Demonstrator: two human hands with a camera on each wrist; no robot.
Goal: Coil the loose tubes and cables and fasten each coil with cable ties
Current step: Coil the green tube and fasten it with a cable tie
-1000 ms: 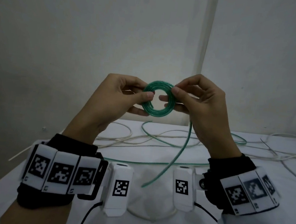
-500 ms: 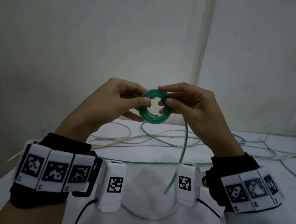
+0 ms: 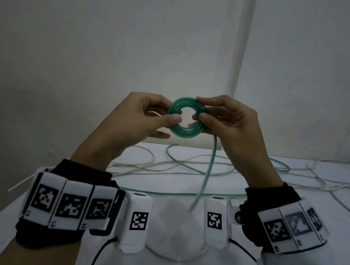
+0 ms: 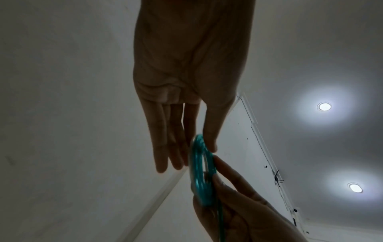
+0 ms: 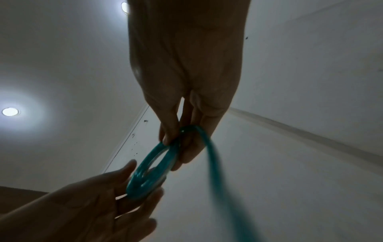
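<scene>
A green tube coil (image 3: 183, 132) is held up in front of the wall, above the table. My left hand (image 3: 172, 119) pinches its left side between thumb and fingers. The right side is pinched by my right hand (image 3: 201, 116). The coil's loose tail (image 3: 207, 169) hangs down from under the right hand, and its end is blurred. The rest of the green tube (image 3: 185, 194) lies across the white table. The left wrist view shows the coil (image 4: 198, 163) edge-on at my thumb tip. In the right wrist view the coil (image 5: 145, 176) and its tail (image 5: 223, 180) are blurred.
Several white cables (image 3: 145, 168) lie tangled on the table (image 3: 0, 222) behind my hands and run off to the right (image 3: 335, 186). A white loop (image 3: 179, 258) sits near the front edge. A thin white strip (image 3: 21, 183) sticks out past the table's left edge.
The coil has turned between my fingers. The hanging tail has swung to the right and its end has risen. My right fingers have shifted along the coil's rim.
</scene>
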